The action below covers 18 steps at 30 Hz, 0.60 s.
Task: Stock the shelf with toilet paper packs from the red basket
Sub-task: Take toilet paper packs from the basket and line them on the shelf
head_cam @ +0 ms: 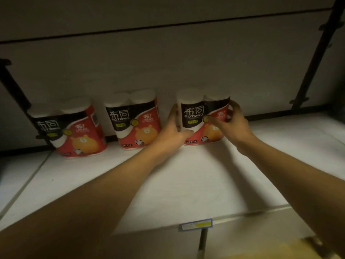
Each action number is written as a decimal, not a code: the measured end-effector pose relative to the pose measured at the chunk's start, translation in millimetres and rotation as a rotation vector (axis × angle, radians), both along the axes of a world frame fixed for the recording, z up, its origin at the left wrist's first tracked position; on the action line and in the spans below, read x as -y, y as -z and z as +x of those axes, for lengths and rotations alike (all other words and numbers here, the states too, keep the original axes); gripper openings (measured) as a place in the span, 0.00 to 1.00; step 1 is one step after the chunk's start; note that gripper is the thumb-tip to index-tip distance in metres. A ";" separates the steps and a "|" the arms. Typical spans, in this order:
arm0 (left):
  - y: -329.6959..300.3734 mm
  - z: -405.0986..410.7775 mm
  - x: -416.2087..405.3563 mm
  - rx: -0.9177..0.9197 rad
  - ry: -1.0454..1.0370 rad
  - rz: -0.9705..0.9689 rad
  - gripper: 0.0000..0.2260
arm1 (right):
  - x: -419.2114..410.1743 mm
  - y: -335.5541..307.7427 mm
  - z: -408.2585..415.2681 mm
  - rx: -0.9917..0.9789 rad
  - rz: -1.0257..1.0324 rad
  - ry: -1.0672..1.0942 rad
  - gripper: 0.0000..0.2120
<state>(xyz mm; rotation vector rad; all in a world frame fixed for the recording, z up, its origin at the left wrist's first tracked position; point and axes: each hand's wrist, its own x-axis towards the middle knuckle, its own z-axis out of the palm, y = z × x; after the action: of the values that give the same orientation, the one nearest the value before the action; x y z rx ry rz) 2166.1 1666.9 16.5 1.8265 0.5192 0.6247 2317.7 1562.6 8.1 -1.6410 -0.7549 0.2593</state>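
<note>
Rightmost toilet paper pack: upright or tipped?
Upright: the rightmost pack stands base-down on the shelf, label facing forward.

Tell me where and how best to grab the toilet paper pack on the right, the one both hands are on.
Probably by its two narrow sides, coming from the front. The right pack stands upright on the shelf, backed near the wall, so only front and sides are free. The left hand and right hand already flank it there.

price label (196,224): print blurred, unreadable | right pack (197,118): lower left hidden by left hand (172,130)
</note>
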 end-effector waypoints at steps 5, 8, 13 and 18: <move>6.3 14.0 -3.6 0.084 -0.057 -0.064 0.40 | -13.6 -0.6 7.8 0.052 -0.070 -0.019 0.38; 14.5 19.0 -10.0 0.112 -0.029 -0.073 0.34 | -16.4 1.6 19.0 0.055 -0.084 -0.025 0.36; 13.7 18.2 -15.2 0.075 0.027 -0.091 0.37 | -23.0 8.5 25.5 0.004 -0.050 -0.012 0.34; 13.5 13.5 -6.5 0.006 -0.031 -0.083 0.39 | -18.3 16.3 23.7 -0.006 -0.064 -0.018 0.39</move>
<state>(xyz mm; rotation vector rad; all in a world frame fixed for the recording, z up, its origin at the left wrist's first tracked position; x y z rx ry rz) 2179.6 1673.4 3.1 1.7406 0.5629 0.6204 2341.4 1580.9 -8.1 -1.6941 -0.7636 0.3036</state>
